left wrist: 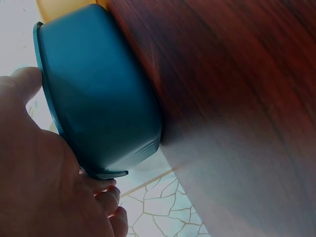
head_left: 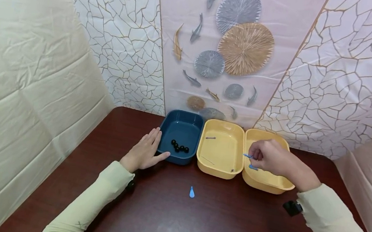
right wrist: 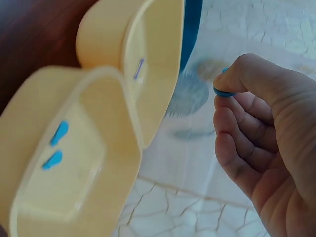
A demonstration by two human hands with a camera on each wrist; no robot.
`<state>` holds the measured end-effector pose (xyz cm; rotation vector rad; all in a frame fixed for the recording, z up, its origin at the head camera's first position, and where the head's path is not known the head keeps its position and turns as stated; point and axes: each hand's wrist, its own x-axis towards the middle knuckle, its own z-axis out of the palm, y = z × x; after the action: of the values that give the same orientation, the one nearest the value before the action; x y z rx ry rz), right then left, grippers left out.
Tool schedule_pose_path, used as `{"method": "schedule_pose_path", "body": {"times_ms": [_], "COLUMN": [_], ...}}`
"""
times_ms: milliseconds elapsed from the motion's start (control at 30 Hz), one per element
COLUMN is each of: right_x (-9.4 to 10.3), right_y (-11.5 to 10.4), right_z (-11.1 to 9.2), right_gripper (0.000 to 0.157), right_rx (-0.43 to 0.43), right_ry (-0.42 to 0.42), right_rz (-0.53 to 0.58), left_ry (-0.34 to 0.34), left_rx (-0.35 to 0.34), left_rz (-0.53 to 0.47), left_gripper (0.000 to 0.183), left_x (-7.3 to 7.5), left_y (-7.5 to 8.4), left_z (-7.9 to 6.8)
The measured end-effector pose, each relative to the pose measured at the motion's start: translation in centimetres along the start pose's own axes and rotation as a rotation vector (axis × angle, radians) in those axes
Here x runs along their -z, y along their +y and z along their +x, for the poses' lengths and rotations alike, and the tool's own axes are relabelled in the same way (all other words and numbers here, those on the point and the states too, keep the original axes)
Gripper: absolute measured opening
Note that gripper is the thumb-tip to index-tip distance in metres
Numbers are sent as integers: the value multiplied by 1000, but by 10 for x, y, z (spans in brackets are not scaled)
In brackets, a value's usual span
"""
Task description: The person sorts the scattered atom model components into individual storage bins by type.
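My right hand (head_left: 272, 156) pinches a small blue drop-shaped piece (right wrist: 224, 91) between thumb and forefinger, above the right yellow bin (right wrist: 29, 108). Inside that bin lie two similar blue pieces (right wrist: 59, 133); the hand partly covers its interior in the head view. On the left, my left hand (head_left: 144, 151) lies with fingers extended along the side of the dark blue bin (left wrist: 94, 89), thumb at its rim. Several shiny black balls (head_left: 177, 146) sit in the blue bin. Another blue drop-shaped piece (head_left: 192, 192) lies on the table in front of the bins.
Between the two other bins stands a middle yellow bin (head_left: 219, 173), holding a small purplish bar (head_left: 210, 138), a thin needle-like piece (head_left: 209, 161) and a tiny dark piece (head_left: 232, 170). All three bins stand on the dark wooden table (head_left: 160, 216), near the patterned cloth backdrop (head_left: 226, 97).
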<state>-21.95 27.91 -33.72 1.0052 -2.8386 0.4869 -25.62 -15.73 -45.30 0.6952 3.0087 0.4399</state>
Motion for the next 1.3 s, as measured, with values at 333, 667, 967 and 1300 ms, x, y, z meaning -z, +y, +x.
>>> {"method": "schedule_pose_path", "body": {"times_ms": [333,667,967,1300], "right_x": [-3,-21,-49,-38], "right_y": [43,86,102,96], "right_z": [-9,-24,-33,-30], "right_gripper": [10,5,5,15], "right_rx": [-126,-237,-246,-246], "right_ry": [-28,-141,-180,-198], "right_rz": [-37,-6,31,-1], "left_ry": [-7,-7,-7,-4], "left_rx": [6,3,6,-2], "left_rz": [3,0,10,12], "left_gripper": [95,97,94,96], "left_x": [-3,-4,1,2], "left_y": [-2,-3,0,1], "left_z": [1,2,1,-1]}}
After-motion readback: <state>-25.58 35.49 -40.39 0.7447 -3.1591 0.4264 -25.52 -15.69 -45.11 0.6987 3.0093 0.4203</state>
